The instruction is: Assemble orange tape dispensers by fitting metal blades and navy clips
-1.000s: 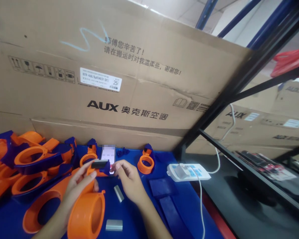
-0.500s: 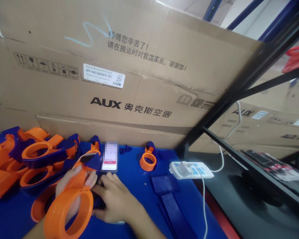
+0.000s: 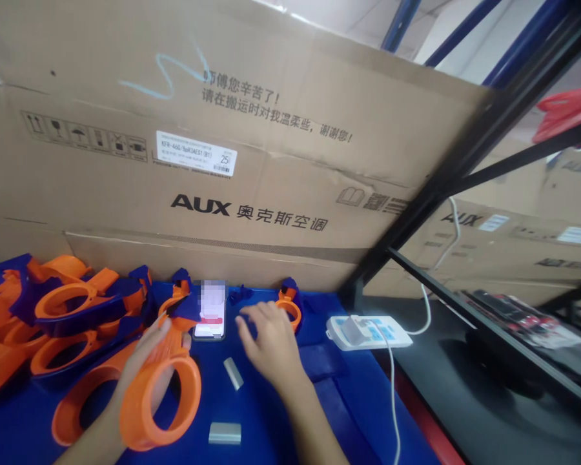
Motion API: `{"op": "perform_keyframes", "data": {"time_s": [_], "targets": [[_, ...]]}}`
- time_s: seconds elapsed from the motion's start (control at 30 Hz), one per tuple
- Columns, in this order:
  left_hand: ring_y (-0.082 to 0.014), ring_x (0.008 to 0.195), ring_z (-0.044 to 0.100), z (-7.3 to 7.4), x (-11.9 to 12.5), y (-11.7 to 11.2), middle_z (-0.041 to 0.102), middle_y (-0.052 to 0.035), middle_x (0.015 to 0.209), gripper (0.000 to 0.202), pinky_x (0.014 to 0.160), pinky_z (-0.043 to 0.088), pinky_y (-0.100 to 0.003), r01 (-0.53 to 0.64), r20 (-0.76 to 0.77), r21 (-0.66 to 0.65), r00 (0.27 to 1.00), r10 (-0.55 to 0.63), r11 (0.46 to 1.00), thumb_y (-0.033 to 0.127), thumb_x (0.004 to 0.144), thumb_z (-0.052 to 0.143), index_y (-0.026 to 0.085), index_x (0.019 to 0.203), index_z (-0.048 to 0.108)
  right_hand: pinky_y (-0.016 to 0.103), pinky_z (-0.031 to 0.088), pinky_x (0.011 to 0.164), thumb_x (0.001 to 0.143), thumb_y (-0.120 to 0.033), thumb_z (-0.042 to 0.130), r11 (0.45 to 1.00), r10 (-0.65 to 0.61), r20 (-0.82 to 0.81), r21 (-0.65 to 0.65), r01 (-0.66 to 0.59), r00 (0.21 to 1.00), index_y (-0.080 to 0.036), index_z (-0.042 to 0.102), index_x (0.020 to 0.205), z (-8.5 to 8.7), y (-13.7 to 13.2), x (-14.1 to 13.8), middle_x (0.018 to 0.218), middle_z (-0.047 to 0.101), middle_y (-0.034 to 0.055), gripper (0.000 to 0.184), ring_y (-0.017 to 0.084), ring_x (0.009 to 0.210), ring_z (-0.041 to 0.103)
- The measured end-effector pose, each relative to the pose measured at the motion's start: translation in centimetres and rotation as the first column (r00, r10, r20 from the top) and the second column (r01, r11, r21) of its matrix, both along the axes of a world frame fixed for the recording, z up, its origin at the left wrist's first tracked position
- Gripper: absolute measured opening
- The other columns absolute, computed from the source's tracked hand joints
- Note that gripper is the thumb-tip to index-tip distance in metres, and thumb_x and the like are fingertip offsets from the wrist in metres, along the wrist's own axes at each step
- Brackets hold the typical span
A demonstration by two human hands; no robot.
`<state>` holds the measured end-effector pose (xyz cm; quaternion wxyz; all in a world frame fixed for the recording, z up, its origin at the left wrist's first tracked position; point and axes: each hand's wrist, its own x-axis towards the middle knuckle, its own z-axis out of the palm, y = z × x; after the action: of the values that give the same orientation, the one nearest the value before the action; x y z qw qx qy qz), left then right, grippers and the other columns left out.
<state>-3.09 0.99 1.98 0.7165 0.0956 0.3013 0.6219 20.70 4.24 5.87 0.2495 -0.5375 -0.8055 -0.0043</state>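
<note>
My left hand is closed around an orange tape dispenser with a dark blue head, its ring facing me at the lower left. My right hand is over the blue table, fingers apart, with nothing visible in it. Just behind and to the right of that hand stands another orange and blue tape dispenser, partly covered by it. Two small silvery bars lie between my arms: one slanted, the other a wider bar closer to me. A lit phone lies beyond them.
Several orange and blue tape dispensers are heaped at the left. Small dark blue bits lie beside the phone. A white power strip with a cable is at right, near a black rack post. Behind stands a large cardboard box.
My right hand has moved away from the left hand, rightward toward the standing dispenser, uncovering the silvery bars. My left hand's dispenser has shifted slightly right.
</note>
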Motion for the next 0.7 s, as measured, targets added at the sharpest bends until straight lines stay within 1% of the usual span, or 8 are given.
{"op": "perform_keyframes", "data": {"time_s": [0.07,0.13,0.23,0.33,0.4,0.5,0.63,0.7], "targets": [[-0.0198,0.069,0.073,0.7,0.3,-0.2,0.074,-0.0019,0.081,0.029,0.066,0.062,-0.028,0.026,0.021,0.005,0.999,-0.026,1.0,0.024,0.088,0.073,0.02,0.116,0.07,0.037,0.04,0.086,0.104,-0.036,0.054,0.973,-0.203,-0.037,0.105,0.205,0.979,-0.02,0.072,0.115,0.0,0.6,1.4,0.109,0.072,0.0108,0.026,0.026,0.099,0.06],[-0.0211,0.071,0.074,1.3,0.4,-0.4,0.075,-0.0057,0.087,0.038,0.066,0.062,-0.029,0.102,0.049,0.01,0.994,-0.103,0.995,0.026,0.091,0.07,0.016,0.127,0.067,0.037,0.04,0.085,0.103,-0.037,0.053,0.941,-0.309,-0.036,0.136,0.311,0.95,-0.02,0.071,0.117,-0.2,1.0,2.5,0.112,0.071,0.012,0.028,0.027,0.099,0.06],[-0.0213,0.069,0.073,1.3,0.4,-0.7,0.075,-0.0078,0.088,0.042,0.063,0.061,-0.03,0.255,0.082,0.019,0.963,-0.255,0.967,0.027,0.094,0.066,0.015,0.134,0.064,0.037,0.041,0.084,0.103,-0.037,0.053,0.938,-0.328,0.002,0.12,0.325,0.945,-0.021,0.072,0.114,-0.9,1.3,3.1,0.111,0.072,0.0115,0.028,0.027,0.098,0.061],[-0.0215,0.065,0.071,0.3,0.1,-0.8,0.075,-0.0105,0.086,0.039,0.06,0.058,-0.031,0.392,0.096,0.057,0.913,-0.396,0.918,0.028,0.094,0.064,0.013,0.13,0.066,0.038,0.04,0.085,0.102,-0.038,0.055,0.939,-0.328,0.018,0.117,0.324,0.944,-0.022,0.072,0.115,-1.5,1.2,2.7,0.112,0.072,0.0113,0.026,0.028,0.101,0.061],[-0.0233,0.063,0.07,-0.6,-0.2,-0.7,0.075,-0.0117,0.082,0.041,0.058,0.057,-0.033,0.46,0.074,0.083,0.882,-0.466,0.884,0.031,0.094,0.062,0.013,0.13,0.065,0.039,0.04,0.084,0.101,-0.039,0.056,0.922,-0.367,0.001,0.128,0.364,0.93,-0.022,0.071,0.119,-1.6,1.1,2.4,0.115,0.071,0.0122,0.028,0.03,0.104,0.06],[-0.0249,0.062,0.07,-1.4,-0.5,-0.6,0.074,-0.0091,0.076,0.049,0.059,0.057,-0.034,0.451,0.071,0.112,0.885,-0.46,0.886,0.032,0.091,0.061,0.016,0.137,0.06,0.041,0.043,0.086,0.102,-0.039,0.054,0.906,-0.388,-0.087,0.149,0.397,0.918,-0.019,0.069,0.12,-1.3,1.4,2.1,0.117,0.071,0.0139,0.031,0.031,0.105,0.06],[-0.0246,0.068,0.072,-1.1,-0.5,-1.1,0.074,-0.0073,0.08,0.054,0.067,0.058,-0.035,0.366,0.091,0.1,0.922,-0.375,0.925,0.024,0.089,0.057,0.016,0.142,0.055,0.039,0.046,0.089,0.103,-0.037,0.051,0.914,-0.265,-0.288,0.228,0.335,0.92,-0.019,0.072,0.106,0.2,1.1,3.0,0.106,0.074,0.0111,0.028,0.027,0.1,0.064],[-0.0258,0.071,0.073,-0.9,-0.3,-1.4,0.074,-0.0076,0.082,0.054,0.07,0.059,-0.038,0.378,0.073,0.1,0.92,-0.386,0.92,0.023,0.09,0.053,0.015,0.144,0.053,0.038,0.048,0.088,0.103,-0.037,0.05,0.865,-0.284,-0.405,0.282,0.415,0.869,-0.019,0.073,0.099,1.2,-0.3,4.3,0.098,0.075,0.01,0.029,0.026,0.095,0.066]]}}
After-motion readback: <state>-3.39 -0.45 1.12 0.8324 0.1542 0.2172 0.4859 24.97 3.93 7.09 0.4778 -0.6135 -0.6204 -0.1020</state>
